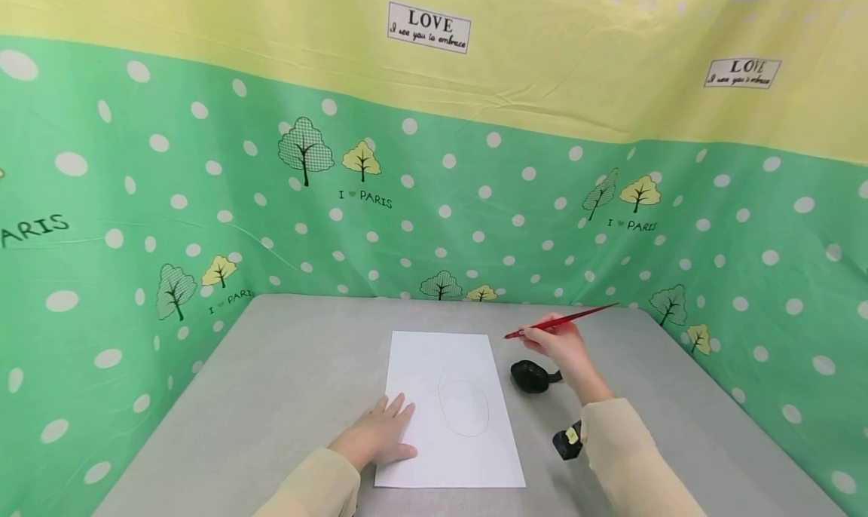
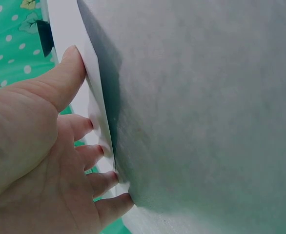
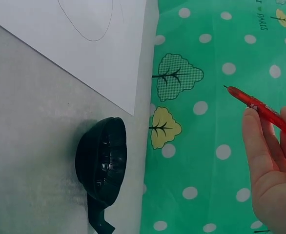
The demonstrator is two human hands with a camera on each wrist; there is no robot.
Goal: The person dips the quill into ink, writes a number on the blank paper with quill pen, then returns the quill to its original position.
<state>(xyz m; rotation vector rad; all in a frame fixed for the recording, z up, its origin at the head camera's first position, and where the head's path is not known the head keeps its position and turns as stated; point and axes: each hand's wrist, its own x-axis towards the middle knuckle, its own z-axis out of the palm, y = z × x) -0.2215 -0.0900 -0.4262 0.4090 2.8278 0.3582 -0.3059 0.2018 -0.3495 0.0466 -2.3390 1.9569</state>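
A white sheet of paper [image 1: 434, 457] lies on the grey table, with a thin curved outline drawn on its right half. My left hand [image 1: 381, 430] rests on the sheet's left edge, its fingers spread; in the left wrist view that paper edge lifts slightly off the table. My right hand [image 1: 559, 347] pinches a slim red pen [image 1: 576, 316] above the table, to the right of the paper's upper corner. In the right wrist view the pen's thin tip [image 3: 227, 87] points away from the fingers, touching nothing. Below that hand sits a black rounded object with a handle [image 1: 530, 377].
A small black object with a yellow patch [image 1: 568, 442] lies by the right sleeve, partly hidden by it. Green and yellow printed cloth [image 1: 461, 200] hangs around the back and sides of the grey table [image 1: 271, 366].
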